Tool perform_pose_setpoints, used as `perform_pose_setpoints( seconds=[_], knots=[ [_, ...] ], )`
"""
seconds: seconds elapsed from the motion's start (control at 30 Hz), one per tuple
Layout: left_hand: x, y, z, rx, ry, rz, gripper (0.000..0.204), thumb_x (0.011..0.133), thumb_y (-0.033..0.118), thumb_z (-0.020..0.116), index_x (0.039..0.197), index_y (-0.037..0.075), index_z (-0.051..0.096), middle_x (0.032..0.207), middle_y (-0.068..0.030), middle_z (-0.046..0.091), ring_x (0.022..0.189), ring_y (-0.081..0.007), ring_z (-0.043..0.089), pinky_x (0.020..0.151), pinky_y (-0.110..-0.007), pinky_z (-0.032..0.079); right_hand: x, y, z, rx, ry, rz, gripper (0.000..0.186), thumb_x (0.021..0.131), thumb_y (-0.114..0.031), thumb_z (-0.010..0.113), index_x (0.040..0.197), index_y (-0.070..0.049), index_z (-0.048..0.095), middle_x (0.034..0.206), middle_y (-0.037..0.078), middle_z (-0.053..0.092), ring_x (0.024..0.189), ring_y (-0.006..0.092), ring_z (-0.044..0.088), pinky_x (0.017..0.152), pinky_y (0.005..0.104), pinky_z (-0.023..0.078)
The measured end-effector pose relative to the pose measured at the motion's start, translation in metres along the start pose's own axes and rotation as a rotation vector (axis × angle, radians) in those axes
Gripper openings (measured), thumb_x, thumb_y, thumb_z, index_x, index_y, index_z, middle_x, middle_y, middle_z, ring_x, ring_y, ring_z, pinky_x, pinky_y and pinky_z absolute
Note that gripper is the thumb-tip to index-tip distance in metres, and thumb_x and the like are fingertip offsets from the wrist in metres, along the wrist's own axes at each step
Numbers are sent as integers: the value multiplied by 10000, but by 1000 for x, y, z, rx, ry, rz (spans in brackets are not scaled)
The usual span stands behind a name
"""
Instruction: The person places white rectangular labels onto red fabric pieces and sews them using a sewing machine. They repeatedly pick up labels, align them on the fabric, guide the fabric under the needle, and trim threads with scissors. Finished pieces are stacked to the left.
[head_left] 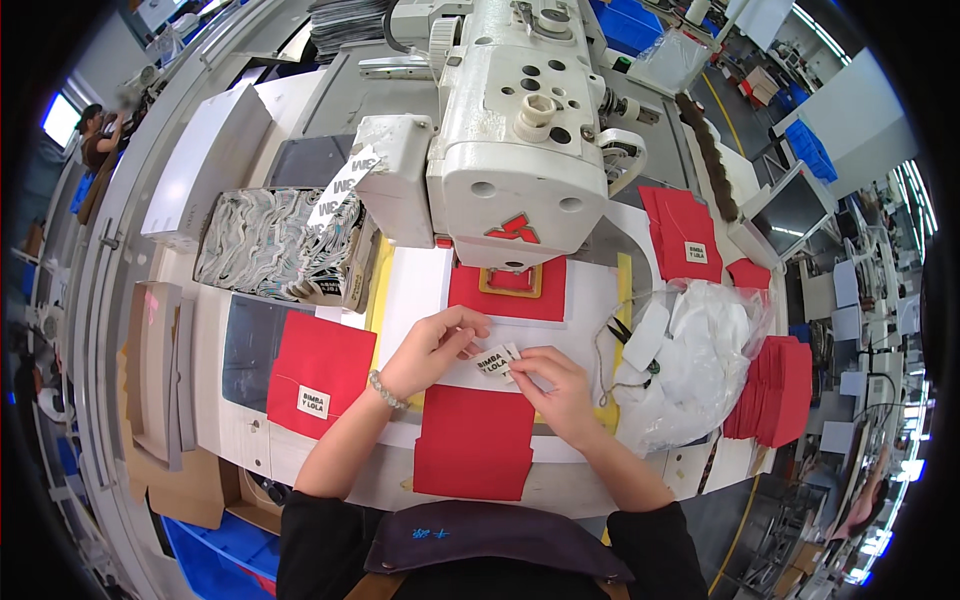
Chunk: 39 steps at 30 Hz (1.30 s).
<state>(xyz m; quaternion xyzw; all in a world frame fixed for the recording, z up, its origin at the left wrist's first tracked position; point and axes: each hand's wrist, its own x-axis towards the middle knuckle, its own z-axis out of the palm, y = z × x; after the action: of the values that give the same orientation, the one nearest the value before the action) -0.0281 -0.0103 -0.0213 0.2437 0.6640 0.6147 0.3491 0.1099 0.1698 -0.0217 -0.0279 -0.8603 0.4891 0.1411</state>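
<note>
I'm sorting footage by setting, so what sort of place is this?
Probably a sewing workshop: there's a large white industrial sewing machine, a stack of red cloth-like pieces and a small pale label in the person's right hand.

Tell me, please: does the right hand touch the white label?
Touching. The head view shows the right hand pinching the white label by its edge.

Workshop with a sewing machine (515, 190)
</note>
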Motion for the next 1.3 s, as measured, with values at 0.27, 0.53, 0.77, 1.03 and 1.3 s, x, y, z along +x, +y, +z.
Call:
perform_pose_setpoints(
  seconds=[0.27,0.53,0.77,1.03,1.3],
  knots=[
    [-17,14,25,573,106,187,554,720,106,794,1215,43,553,986,-79,611,876,-211,630,798,-337,499,-9,5,1,-329,75,-140,185,729,-104,771,899,-124,702,935,18,651,793,202,599,733,336,415],
    [-24,-1,42,935,161,382,395,672,144,786,1025,103,613,939,-37,604,879,-235,575,771,-354,419,-14,2,-2,-479,66,-167,236,663,-152,809,873,-163,702,944,-42,577,777,170,515,722,332,347],
    [-22,2,37,906,173,432,159,700,100,742,834,94,657,830,-20,642,744,-213,585,720,-352,432,1,-8,-12,-387,27,-198,345,661,-170,813,964,-133,652,981,-14,586,764,161,564,710,322,380],
    [-14,14,35,747,247,423,114,757,88,722,862,81,678,831,-46,672,710,-230,663,612,-327,529,25,-11,-7,-2,-36,-14,139,785,-13,716,906,-40,654,915,48,647,650,191,605,583,287,469],
    [20,14,5,678,120,545,312,768,113,740,1071,70,678,1116,-107,669,896,-263,677,767,-337,564,72,11,-19,-51,-14,-189,138,814,-11,691,948,-42,695,977,83,679,767,231,667,661,315,545]
  ],
)
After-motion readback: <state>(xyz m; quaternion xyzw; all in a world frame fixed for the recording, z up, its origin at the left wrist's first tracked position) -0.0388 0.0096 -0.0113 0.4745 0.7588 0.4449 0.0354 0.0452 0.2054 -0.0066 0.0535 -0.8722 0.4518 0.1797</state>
